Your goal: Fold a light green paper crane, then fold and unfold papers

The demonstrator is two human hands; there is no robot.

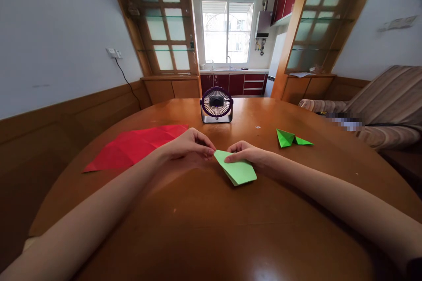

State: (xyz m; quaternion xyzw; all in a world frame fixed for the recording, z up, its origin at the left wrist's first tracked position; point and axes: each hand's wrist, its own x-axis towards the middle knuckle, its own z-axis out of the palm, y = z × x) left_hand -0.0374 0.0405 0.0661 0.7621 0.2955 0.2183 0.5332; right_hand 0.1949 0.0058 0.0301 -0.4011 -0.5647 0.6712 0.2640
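Note:
A folded light green paper (pixel 238 170) lies on the round wooden table (pixel 211 224) in front of me. My left hand (pixel 189 144) pinches its upper left corner with thumb and fingertips. My right hand (pixel 248 153) presses down on the paper's top edge with its fingers flat. Both hands meet at that corner. The lower part of the paper shows a folded double edge.
A large creased red paper sheet (pixel 136 145) lies to the left. A small folded bright green paper shape (pixel 290 138) sits to the right. A small dark desk fan (pixel 216 105) stands at the table's far side. A striped sofa (pixel 382 105) is at right.

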